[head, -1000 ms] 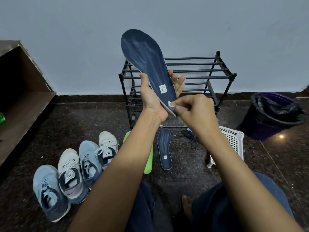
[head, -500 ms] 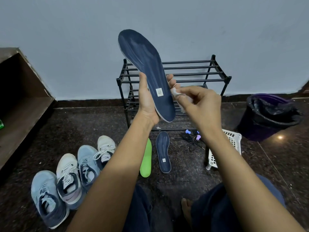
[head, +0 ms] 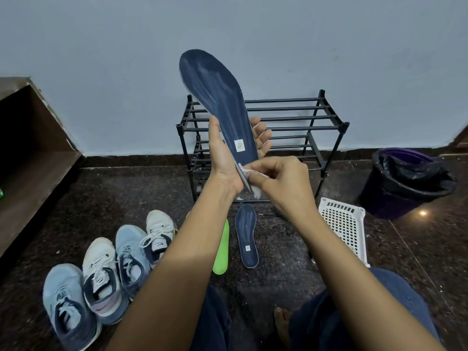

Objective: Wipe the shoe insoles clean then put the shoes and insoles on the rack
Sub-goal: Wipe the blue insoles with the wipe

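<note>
moved: right grip (head: 281,181) and white wipe (head: 256,195) down from side edge to heel end of navy insole (head: 217,97) | state: right grip pinching wipe, left grip (head: 224,158) clasping insole's heel half | relation: held up above both grips, long axis near upright, toe up and tilted left, heel touching wipe | rack (head: 291,117) beyond grips

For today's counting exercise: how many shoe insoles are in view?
3. One navy insole held up in the left hand; a second navy insole on the floor near the rack; a green insole beside it, partly behind the left forearm. More may be hidden.
</note>
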Demonstrator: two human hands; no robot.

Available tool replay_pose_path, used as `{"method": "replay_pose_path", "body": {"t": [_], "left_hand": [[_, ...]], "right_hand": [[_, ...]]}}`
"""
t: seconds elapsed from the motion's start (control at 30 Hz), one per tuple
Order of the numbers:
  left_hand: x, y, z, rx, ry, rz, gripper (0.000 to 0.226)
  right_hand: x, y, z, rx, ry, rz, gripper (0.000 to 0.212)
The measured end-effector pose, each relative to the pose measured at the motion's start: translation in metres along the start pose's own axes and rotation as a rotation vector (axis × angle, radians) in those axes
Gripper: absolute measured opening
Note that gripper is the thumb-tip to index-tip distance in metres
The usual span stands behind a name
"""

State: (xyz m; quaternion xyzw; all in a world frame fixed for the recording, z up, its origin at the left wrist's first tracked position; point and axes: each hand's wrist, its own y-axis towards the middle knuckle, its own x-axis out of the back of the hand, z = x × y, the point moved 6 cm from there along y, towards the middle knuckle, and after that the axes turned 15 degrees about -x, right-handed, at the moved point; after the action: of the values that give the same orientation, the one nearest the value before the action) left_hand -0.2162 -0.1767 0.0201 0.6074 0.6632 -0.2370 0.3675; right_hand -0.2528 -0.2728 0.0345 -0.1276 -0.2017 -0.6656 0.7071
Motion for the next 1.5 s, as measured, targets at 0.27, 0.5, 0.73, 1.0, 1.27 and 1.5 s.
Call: {"method": "replay_pose_path", "body": {"t": [0.27, 0.5, 0.73, 1.0, 1.27, 1.5], "left_hand": [[-0.004, -0.008, 0.008, 0.040, -0.008, 0.006, 0.072], [-0.002, -0.003, -0.003, -0.040, -0.053, -0.029, 0.074], [-0.007, -0.007, 0.004, -0.030, -0.024, -0.001, 0.078], [-0.002, -0.003, -0.006, -0.027, -0.018, -0.010, 0.076], [-0.007, -0.010, 0.006, 0.012, -0.020, -0.038, 0.055], [0.003, -0.006, -0.007, 0.019, 0.037, -0.017, 0.039]], "right_hand": [[0.001, -0.006, 0.010, 0.105, 0.019, -0.143, 0.016], [-0.003, -0.004, 0.007, 0.044, 0.048, -0.048, 0.013], [-0.002, -0.005, 0.022, 0.236, -0.061, -0.301, 0.018], [-0.004, -0.007, 0.008, 0.030, 0.088, -0.077, 0.011], [0.003, 0.000, 0.021, 0.180, -0.003, -0.338, 0.018], [-0.008, -0.012, 0.007, 0.035, -0.102, -0.160, 0.018]]}}
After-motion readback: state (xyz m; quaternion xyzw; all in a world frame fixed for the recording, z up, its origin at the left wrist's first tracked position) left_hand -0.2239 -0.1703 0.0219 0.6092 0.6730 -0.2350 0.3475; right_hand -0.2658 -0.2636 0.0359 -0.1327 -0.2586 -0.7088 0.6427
